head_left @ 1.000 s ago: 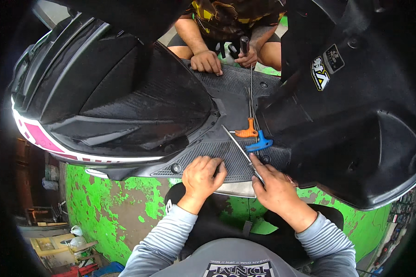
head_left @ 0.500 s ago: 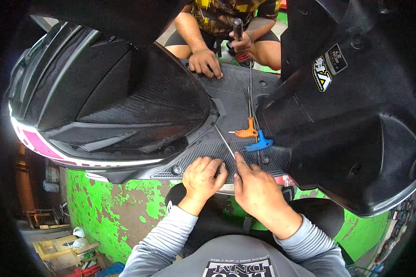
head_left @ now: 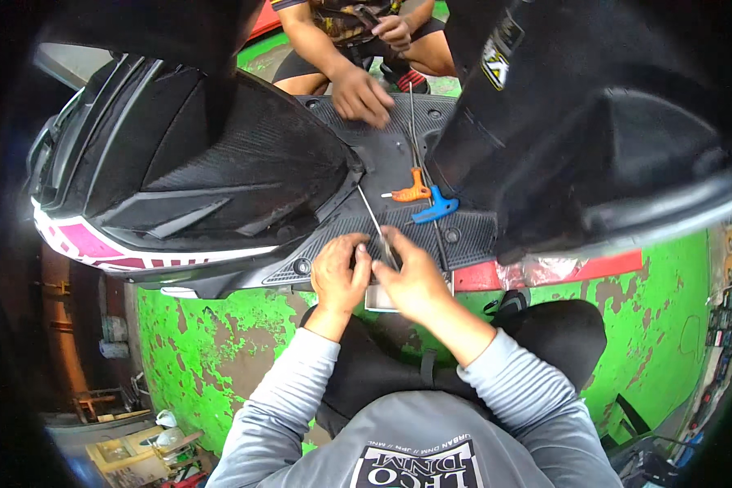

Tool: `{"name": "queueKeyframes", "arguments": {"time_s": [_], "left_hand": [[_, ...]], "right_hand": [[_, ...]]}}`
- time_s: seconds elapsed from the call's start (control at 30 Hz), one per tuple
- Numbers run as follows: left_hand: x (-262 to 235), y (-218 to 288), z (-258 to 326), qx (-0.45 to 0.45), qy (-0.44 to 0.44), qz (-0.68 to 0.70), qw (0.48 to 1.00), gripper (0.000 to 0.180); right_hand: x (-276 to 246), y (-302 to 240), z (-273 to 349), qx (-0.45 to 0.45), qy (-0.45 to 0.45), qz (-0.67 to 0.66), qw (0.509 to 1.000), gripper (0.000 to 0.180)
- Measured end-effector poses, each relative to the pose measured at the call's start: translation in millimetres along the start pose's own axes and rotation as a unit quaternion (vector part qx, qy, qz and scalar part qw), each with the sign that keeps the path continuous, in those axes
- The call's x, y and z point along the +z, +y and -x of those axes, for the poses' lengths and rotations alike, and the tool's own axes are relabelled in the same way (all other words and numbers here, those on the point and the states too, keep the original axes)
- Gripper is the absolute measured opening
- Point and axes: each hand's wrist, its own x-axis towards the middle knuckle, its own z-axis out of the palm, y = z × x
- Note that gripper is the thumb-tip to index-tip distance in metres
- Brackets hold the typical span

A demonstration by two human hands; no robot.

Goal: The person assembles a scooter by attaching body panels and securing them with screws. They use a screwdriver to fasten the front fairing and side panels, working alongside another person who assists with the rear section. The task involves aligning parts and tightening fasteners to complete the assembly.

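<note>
My right hand [head_left: 412, 275] grips the lower end of a thin metal rod tool [head_left: 372, 218] that slants up over the ribbed black scooter floorboard [head_left: 464, 236]. My left hand [head_left: 339, 275] rests right beside it on the floorboard's near edge. Its fingers are curled against the rod's tip, and what they pinch is hidden. An orange T-handle tool [head_left: 413, 193] and a blue T-handle tool [head_left: 436, 208] lie on the floorboard just beyond my hands.
Another person crouches across the scooter, one hand [head_left: 362, 95] flat on the floorboard and the other hand [head_left: 394, 29] raised with a tool. The scooter's black front body [head_left: 220, 163] is on my left, its seat section [head_left: 594, 138] on my right. Below is a green, peeling floor [head_left: 211, 342].
My right hand has slid left until it meets my left hand at the rod. The other person's far hand has risen with its tool.
</note>
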Motion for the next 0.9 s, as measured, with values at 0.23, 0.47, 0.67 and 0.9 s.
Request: {"name": "queueKeyframes", "arguments": {"time_s": [0.23,0.47,0.67,0.9], "left_hand": [[-39.8,2.1,-43.9,0.066,-0.041,-0.033,0.996,0.021],[-23.6,27.4,-170.7,0.258,-0.353,-0.48,0.76,0.077],[10.4,19.5,-203.5,0.207,-0.516,-0.528,0.642,0.105],[15.8,-12.2,-226.5,0.235,-0.565,-0.464,0.641,0.097]], "right_hand": [[-42.7,-72.3,-33.6,0.161,-0.157,-0.107,0.968,0.063],[-10.0,-59.1,-7.7,0.18,-0.112,-0.064,0.975,0.081],[7.5,-2.9,6.3,0.047,-0.072,0.021,0.996,0.084],[-9.1,12.6,18.1,0.082,-0.157,-0.165,0.97,0.089]]}}
